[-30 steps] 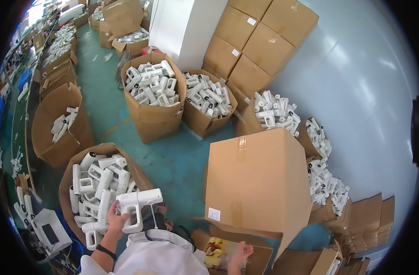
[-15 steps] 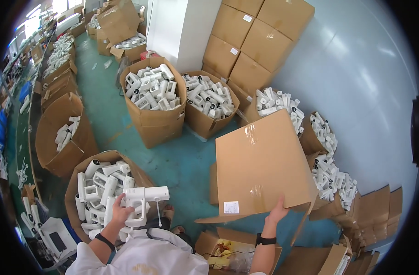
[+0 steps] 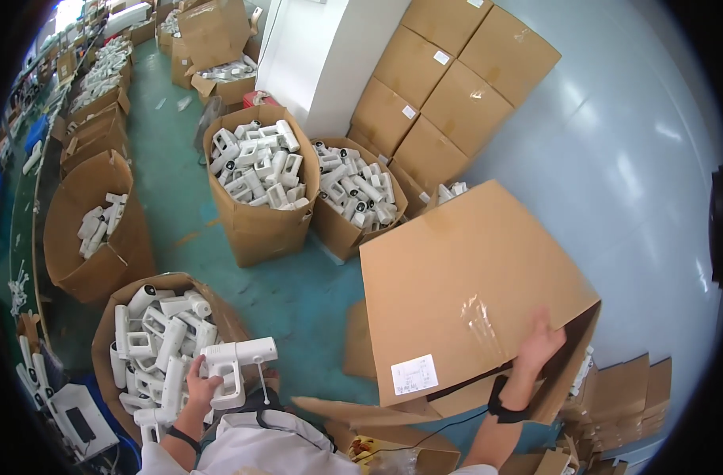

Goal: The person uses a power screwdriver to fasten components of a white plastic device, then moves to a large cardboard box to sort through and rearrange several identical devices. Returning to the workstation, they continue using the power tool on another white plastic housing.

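My left hand is closed around the handle of a white gun-shaped device with a thin white rod hanging from its front. It is above an open carton heaped with similar white devices. At the right, my right hand grips the edge of a large brown cardboard box, partly over its taped, labelled face. This box is tilted, its dark opening and loose flaps toward me. Some of my right fingers are blurred against the cardboard.
Two tall cartons full of white devices stand ahead, beside a white pillar. Closed boxes are stacked by the wall. Another carton stands at left. Folded cardboard lies at right, and a low box sits near me.
The large box has tipped and swung nearer and to the right, its opening now showing. My right hand has moved right and up with it. My left hand still holds the device, slightly lower.
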Demonstrator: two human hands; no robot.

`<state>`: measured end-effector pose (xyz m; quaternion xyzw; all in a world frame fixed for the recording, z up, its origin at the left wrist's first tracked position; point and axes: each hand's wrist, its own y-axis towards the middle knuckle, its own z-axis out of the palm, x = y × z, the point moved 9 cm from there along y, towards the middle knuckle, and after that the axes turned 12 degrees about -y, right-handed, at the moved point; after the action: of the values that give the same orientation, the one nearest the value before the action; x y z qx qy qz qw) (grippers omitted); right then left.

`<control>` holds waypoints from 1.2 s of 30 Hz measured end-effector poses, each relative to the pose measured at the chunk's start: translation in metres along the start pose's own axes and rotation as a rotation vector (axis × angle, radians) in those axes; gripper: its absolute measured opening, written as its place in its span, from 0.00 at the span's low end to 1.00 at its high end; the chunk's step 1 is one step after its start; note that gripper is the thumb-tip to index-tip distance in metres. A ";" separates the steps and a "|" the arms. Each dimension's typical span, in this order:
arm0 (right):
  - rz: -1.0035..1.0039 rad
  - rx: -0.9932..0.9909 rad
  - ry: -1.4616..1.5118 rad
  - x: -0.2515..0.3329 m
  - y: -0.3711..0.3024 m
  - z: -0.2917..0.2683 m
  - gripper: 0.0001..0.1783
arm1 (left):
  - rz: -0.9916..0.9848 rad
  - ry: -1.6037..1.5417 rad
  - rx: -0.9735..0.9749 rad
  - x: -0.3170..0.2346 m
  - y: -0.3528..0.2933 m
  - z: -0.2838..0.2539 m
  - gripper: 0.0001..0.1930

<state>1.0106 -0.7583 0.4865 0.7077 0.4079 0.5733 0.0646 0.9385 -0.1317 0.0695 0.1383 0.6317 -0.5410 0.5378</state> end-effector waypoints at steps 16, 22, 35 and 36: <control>-0.460 0.284 0.256 0.251 0.185 0.313 0.23 | 0.187 -0.290 -0.453 0.014 -0.009 -0.061 0.43; -0.141 0.976 0.130 0.141 0.035 0.462 0.23 | 0.213 -0.520 -0.678 0.068 -0.087 -0.087 0.44; 0.268 2.399 0.155 -0.030 -0.481 0.374 0.27 | 0.249 -0.511 -1.005 0.094 -0.149 -0.101 0.51; 0.280 2.441 0.176 -0.025 -0.509 0.358 0.27 | 0.300 -0.530 -0.972 0.086 -0.143 -0.103 0.51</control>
<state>1.0635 -0.3051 0.0632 0.3007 0.6000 -0.1359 -0.7288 0.7426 -0.1343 0.0579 -0.1773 0.6248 -0.1223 0.7504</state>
